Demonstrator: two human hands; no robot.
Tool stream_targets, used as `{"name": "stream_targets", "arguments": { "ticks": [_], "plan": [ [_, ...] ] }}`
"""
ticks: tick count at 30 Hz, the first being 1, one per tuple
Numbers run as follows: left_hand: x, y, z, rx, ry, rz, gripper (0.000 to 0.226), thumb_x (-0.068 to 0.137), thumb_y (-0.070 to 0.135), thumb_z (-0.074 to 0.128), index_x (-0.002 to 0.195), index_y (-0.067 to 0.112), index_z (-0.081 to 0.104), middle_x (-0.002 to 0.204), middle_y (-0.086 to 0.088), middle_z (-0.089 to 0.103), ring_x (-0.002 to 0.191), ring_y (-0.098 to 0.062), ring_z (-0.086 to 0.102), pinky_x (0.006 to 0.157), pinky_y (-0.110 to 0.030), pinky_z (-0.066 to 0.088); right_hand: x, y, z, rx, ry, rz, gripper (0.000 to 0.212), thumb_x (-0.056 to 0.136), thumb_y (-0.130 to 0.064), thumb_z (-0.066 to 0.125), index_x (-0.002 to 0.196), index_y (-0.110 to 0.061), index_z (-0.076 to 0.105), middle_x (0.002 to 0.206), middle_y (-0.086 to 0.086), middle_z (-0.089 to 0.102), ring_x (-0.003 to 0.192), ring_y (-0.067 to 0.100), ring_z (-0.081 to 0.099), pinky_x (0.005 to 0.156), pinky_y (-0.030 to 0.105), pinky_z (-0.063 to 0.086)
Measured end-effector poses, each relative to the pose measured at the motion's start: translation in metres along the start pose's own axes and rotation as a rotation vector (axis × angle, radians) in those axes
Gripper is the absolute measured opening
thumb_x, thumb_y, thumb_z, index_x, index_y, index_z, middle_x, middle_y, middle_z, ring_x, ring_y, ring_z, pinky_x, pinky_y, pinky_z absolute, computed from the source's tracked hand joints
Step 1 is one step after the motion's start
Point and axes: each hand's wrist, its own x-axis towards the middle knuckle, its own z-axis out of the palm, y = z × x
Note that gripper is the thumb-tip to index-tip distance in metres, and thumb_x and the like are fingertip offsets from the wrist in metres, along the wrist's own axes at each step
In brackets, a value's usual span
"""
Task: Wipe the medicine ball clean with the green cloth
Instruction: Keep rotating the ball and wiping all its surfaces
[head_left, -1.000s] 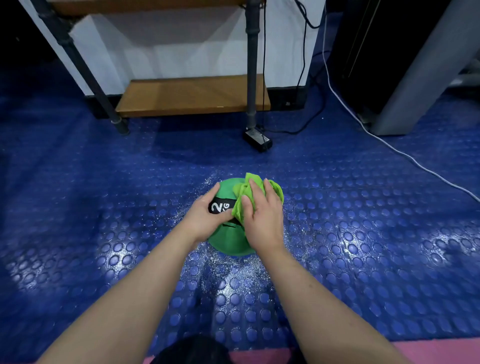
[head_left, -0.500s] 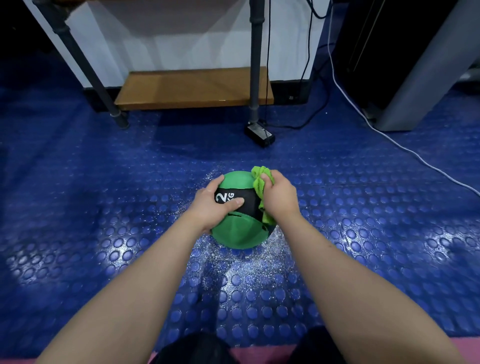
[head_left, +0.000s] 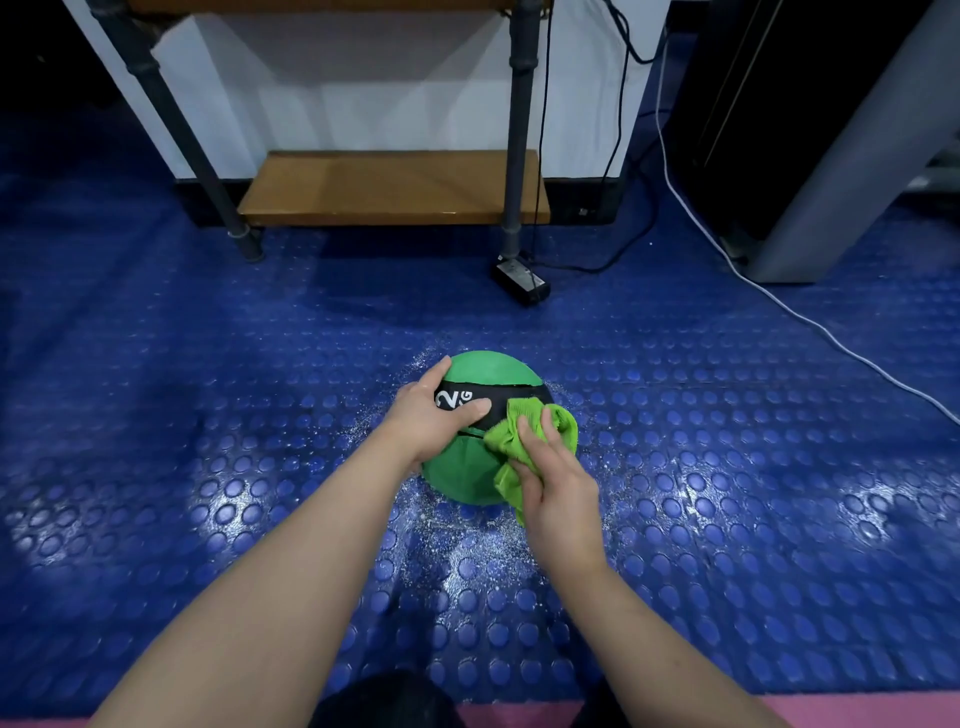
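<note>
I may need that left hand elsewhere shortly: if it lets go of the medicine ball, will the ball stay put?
Likely not: the medicine ball is round on the studded floor, and the right hand presses the green cloth against it, so it may roll. Its 2 kg print suggests heft resisting light strokes. The left hand holding it seems safer.

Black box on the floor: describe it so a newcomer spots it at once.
Find the low wooden shelf by the white wall and follow its right metal leg down to the blue floor. The black box lies at that leg's foot, beyond the medicine ball. It alone is a small flat block, joined by black cables.
</note>
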Motion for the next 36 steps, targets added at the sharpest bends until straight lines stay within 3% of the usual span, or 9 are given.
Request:
{"name": "stream_targets", "arguments": {
  "ticks": [3, 7, 12, 14, 17, 21, 27, 31, 36],
  "plan": [
    [0.003, -0.002, 0.0, -0.017, -0.014, -0.003, 0.114, 0.038, 0.073, 0.072, 0.141, 0.055, 0.028, 0.148, -0.001, 0.037, 0.125, -0.031, 0.051, 0.095, -0.056, 0.05, -0.013, 0.008, -0.001, -0.028, -0.032, -0.009, 0.051, 0.086, 0.01, 0.059, 0.131, -0.012, 0.055, 0.145, 0.008, 0.036, 0.131, 0.009, 0.035, 0.096, -0.005, 0.025],
    [0.004, -0.005, -0.004, -0.069, -0.011, -0.008, 0.091, 0.07, 0.048, 0.081, 0.145, 0.05, 0.03, 0.149, -0.001, 0.036, 0.124, -0.03, 0.051, 0.093, -0.055, 0.052, -0.024, 0.013, -0.008, -0.023, -0.073, 0.025, 0.045, 0.088, 0.001, 0.061, 0.129, -0.017, 0.058, 0.139, -0.003, 0.04, 0.13, 0.011, 0.042, 0.099, -0.002, 0.027],
    [0.003, -0.009, -0.003, 0.0, 0.011, 0.032, 0.092, 0.069, 0.053, 0.079, 0.145, 0.05, 0.029, 0.148, -0.003, 0.036, 0.124, -0.032, 0.05, 0.096, -0.056, 0.049, 0.015, -0.021, -0.007, 0.105, 0.077, 0.162, 0.04, 0.096, -0.023, 0.052, 0.136, -0.021, 0.05, 0.147, -0.006, 0.041, 0.136, -0.003, 0.029, 0.103, -0.002, 0.016],
    [0.002, -0.011, -0.001, 0.061, 0.031, 0.066, 0.084, 0.077, 0.045, 0.076, 0.147, 0.047, 0.029, 0.147, -0.005, 0.035, 0.124, -0.032, 0.049, 0.099, -0.054, 0.048, 0.036, -0.026, 0.006, 0.02, -0.015, 0.171, 0.045, 0.098, -0.031, 0.046, 0.142, -0.023, 0.041, 0.154, -0.003, 0.028, 0.142, 0.005, 0.021, 0.109, 0.008, 0.013],
    [0.001, -0.018, 0.0, 0.104, 0.044, 0.123, 0.077, 0.085, 0.028, 0.071, 0.149, 0.041, 0.03, 0.149, -0.008, 0.032, 0.124, -0.027, 0.049, 0.105, -0.048, 0.044, 0.054, -0.018, 0.029, -0.173, -0.075, 0.221, 0.051, 0.099, -0.039, 0.037, 0.147, -0.026, 0.03, 0.158, 0.006, 0.017, 0.145, 0.021, 0.014, 0.118, 0.036, 0.016],
    [-0.002, -0.017, 0.003, 0.137, 0.058, 0.127, 0.082, 0.082, 0.036, 0.075, 0.149, 0.039, 0.029, 0.151, -0.008, 0.026, 0.129, -0.026, 0.043, 0.112, -0.04, 0.036, 0.066, -0.014, 0.036, -0.078, 0.064, 0.358, 0.047, 0.1, -0.036, 0.036, 0.145, -0.021, 0.037, 0.155, 0.007, 0.027, 0.144, 0.021, 0.019, 0.117, 0.036, 0.018],
    [-0.015, -0.016, 0.011, 0.174, 0.045, 0.161, 0.088, 0.078, 0.04, 0.077, 0.149, 0.04, 0.026, 0.154, -0.007, 0.018, 0.135, -0.026, 0.037, 0.113, -0.034, 0.03, 0.064, -0.001, 0.031, 0.069, 0.316, 0.579, 0.037, 0.1, -0.035, 0.034, 0.107, -0.009, 0.06, 0.11, 0.011, 0.063, 0.104, 0.031, 0.056, 0.089, 0.041, 0.045],
    [-0.023, -0.017, 0.013, 0.166, 0.052, 0.18, 0.086, 0.078, 0.038, 0.078, 0.148, 0.04, 0.028, 0.155, -0.005, 0.016, 0.135, -0.025, 0.036, 0.112, -0.033, 0.03, 0.057, -0.006, 0.028, 0.148, 0.466, 0.663, 0.031, 0.101, -0.033, 0.036, 0.085, -0.013, 0.054, 0.088, 0.006, 0.059, 0.083, 0.028, 0.052, 0.071, 0.033, 0.036],
    [-0.025, -0.014, 0.014, 0.162, 0.057, 0.178, 0.086, 0.078, 0.04, 0.078, 0.148, 0.041, 0.028, 0.155, -0.006, 0.017, 0.135, -0.027, 0.037, 0.113, -0.035, 0.031, 0.062, 0.0, 0.022, 0.185, 0.494, 0.745, 0.036, 0.102, -0.031, 0.035, 0.095, -0.005, 0.059, 0.081, 0.005, 0.053, 0.088, 0.033, 0.054, 0.071, 0.033, 0.035]
  ]
}}
